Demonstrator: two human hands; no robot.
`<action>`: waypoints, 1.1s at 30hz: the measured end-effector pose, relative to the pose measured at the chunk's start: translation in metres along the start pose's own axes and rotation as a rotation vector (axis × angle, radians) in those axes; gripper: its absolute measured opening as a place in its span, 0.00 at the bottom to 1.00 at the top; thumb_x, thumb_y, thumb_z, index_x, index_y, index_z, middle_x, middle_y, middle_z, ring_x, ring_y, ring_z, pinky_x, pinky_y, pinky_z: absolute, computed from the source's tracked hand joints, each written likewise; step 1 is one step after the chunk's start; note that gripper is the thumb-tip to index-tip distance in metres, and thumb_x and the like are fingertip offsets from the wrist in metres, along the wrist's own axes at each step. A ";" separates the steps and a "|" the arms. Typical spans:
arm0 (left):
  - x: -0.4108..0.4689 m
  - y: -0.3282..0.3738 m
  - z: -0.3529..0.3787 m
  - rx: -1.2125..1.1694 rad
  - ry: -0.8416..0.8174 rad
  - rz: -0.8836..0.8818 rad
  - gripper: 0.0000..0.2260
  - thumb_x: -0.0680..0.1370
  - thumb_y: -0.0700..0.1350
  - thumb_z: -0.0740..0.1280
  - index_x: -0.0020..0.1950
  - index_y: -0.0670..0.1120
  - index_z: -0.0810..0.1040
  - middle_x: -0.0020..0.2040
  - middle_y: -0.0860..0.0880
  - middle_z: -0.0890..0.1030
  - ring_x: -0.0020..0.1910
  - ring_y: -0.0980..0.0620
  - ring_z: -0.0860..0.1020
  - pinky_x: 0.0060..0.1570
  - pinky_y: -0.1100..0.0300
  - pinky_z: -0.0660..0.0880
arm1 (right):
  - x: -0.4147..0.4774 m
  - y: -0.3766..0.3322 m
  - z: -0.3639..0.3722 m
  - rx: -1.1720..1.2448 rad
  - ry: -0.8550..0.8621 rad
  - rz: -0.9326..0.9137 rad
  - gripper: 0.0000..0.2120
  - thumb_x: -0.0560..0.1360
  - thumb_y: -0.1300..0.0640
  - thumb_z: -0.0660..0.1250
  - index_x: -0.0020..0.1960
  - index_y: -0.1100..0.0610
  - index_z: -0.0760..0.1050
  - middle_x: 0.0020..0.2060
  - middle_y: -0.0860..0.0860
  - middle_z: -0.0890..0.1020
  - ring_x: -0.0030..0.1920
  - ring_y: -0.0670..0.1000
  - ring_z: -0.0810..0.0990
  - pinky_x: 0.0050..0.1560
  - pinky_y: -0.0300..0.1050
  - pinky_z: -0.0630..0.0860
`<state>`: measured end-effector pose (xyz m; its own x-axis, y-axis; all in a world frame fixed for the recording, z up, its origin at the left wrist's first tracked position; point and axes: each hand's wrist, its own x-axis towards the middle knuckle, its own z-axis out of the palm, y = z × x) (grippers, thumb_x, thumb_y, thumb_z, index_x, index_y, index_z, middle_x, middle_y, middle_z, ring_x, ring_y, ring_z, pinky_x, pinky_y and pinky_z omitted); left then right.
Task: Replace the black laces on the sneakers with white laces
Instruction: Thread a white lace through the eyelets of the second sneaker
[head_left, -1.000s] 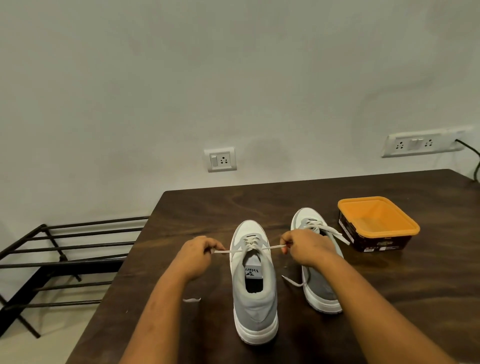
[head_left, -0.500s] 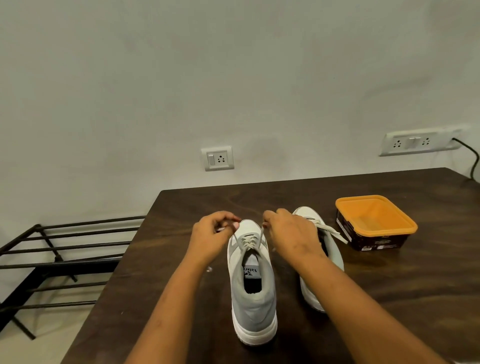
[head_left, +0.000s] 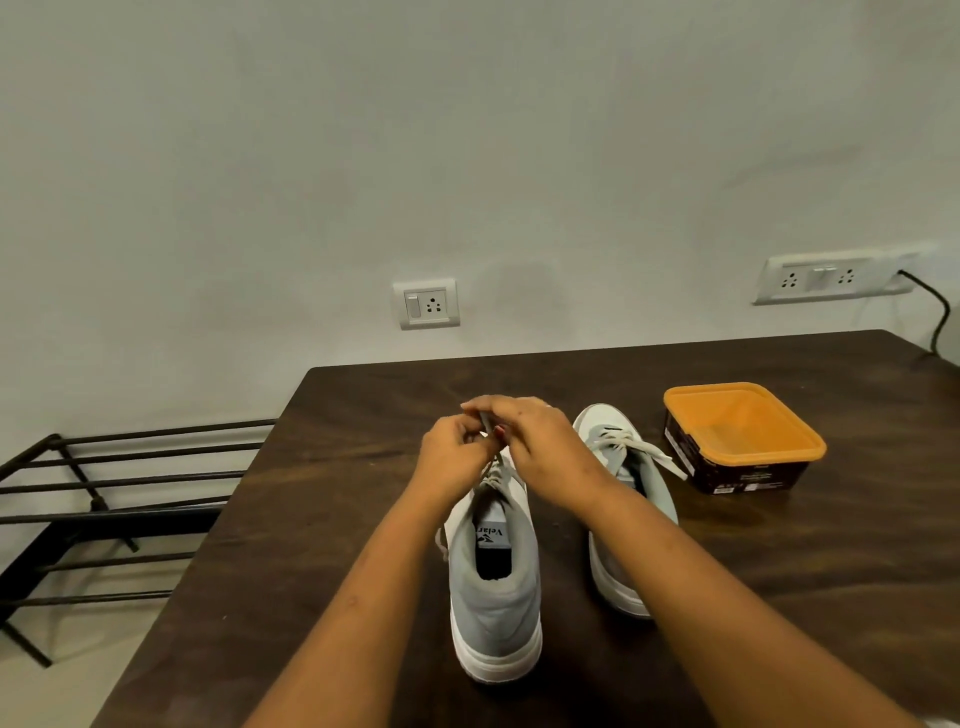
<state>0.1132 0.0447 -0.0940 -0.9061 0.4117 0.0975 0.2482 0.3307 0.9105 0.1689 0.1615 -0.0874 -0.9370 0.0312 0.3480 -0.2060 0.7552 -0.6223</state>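
Observation:
Two grey-and-white sneakers stand on the dark wooden table (head_left: 322, 519), toes away from me. Over the toe end of the left sneaker (head_left: 493, 587), my left hand (head_left: 452, 457) and my right hand (head_left: 530, 441) meet and pinch the two ends of its white lace (head_left: 493, 470), which rises from the top eyelets to my fingers. The right sneaker (head_left: 623, 493) stands beside it, partly behind my right forearm; its white lace (head_left: 641, 449) is threaded, with a loose end lying toward the right. No black lace is in view.
An orange-lidded dark box (head_left: 743, 436) sits at the right of the table. A black metal rack (head_left: 104, 499) stands left of the table. Wall sockets (head_left: 426, 304) and a plugged cable (head_left: 935, 312) are behind it.
My hands were apart, pulling the lace ends sideways. They have come together above the left sneaker's front, lifting both lace ends.

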 end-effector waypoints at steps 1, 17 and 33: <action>-0.001 0.003 -0.001 -0.063 0.001 -0.002 0.11 0.77 0.38 0.64 0.36 0.44 0.79 0.27 0.48 0.73 0.28 0.52 0.69 0.32 0.59 0.68 | 0.000 0.001 0.001 -0.015 0.017 0.001 0.25 0.78 0.67 0.57 0.69 0.46 0.70 0.58 0.50 0.79 0.60 0.46 0.74 0.54 0.26 0.67; -0.010 -0.001 -0.011 -0.574 0.069 -0.098 0.15 0.83 0.45 0.56 0.47 0.43 0.80 0.27 0.48 0.70 0.27 0.54 0.69 0.30 0.63 0.70 | -0.005 -0.017 0.007 0.134 -0.348 0.327 0.08 0.76 0.62 0.61 0.44 0.61 0.78 0.35 0.52 0.80 0.36 0.49 0.79 0.39 0.43 0.77; -0.019 0.002 -0.008 -0.655 -0.006 -0.197 0.15 0.82 0.47 0.57 0.36 0.45 0.69 0.27 0.50 0.71 0.25 0.56 0.70 0.26 0.65 0.71 | -0.007 -0.034 0.001 0.797 -0.287 0.395 0.01 0.75 0.61 0.70 0.47 0.57 0.78 0.29 0.50 0.81 0.29 0.45 0.78 0.32 0.36 0.76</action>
<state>0.1278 0.0306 -0.0909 -0.9107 0.4020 -0.0951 -0.1812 -0.1819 0.9665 0.1823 0.1348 -0.0689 -0.9923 -0.0533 -0.1114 0.1088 0.0490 -0.9929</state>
